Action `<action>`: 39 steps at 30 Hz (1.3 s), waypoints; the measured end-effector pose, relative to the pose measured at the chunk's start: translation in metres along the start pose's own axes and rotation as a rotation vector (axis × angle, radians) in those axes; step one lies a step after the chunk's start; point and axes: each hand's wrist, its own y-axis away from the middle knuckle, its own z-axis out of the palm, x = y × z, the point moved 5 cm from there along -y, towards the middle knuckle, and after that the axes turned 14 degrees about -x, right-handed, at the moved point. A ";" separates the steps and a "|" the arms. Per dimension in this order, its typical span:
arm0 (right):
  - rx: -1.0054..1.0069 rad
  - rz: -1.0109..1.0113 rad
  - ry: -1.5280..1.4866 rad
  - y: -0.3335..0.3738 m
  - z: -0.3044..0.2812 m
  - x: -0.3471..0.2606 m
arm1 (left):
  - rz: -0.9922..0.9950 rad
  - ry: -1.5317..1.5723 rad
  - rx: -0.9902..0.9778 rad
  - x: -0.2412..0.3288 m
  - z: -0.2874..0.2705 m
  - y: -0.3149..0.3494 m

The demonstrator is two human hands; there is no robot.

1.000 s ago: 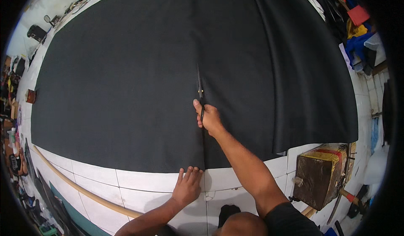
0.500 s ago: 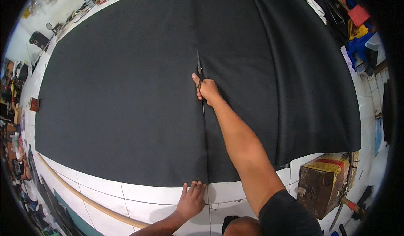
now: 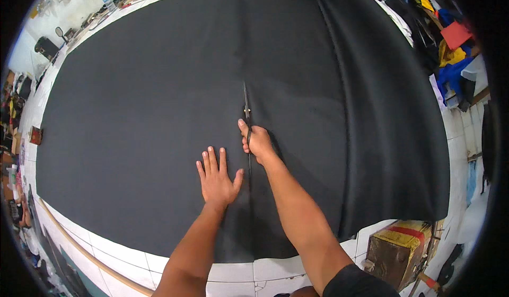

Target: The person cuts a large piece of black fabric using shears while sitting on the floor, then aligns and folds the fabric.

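A wide sheet of black material (image 3: 132,111) is spread over the white tiled floor. My right hand (image 3: 259,142) is closed around the handles of a pair of scissors (image 3: 246,103), whose blades point away from me along the sheet. From behind the scissors, a cut line runs back toward the sheet's near edge. My left hand (image 3: 216,178) lies flat on the sheet just left of that line, fingers spread and holding nothing. Part of the scissor handles is hidden inside my right fist.
To the right the sheet rises in a thick fold (image 3: 392,117). A worn box (image 3: 397,249) with yellow and red on top stands at the near right. A long curved wooden strip (image 3: 90,257) lies near left. A small brown block (image 3: 35,135) sits by the left edge.
My left hand has moved from the sheet's near edge forward onto the sheet, beside the cut. The scissors remain in my right hand; the whole view has shifted slightly.
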 end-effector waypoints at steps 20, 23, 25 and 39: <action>0.080 0.075 0.030 -0.161 -0.045 -0.101 | -0.019 0.097 -0.190 0.003 -0.005 -0.021; 0.084 0.072 0.057 -0.196 -0.059 -0.118 | -0.015 0.053 -0.238 0.005 -0.005 -0.021; 0.072 0.058 0.050 -0.209 -0.060 -0.131 | -0.037 0.031 -0.227 0.005 -0.009 -0.018; 0.118 0.063 0.138 -0.302 -0.091 -0.181 | -0.116 0.214 -0.012 -0.004 -0.043 -0.085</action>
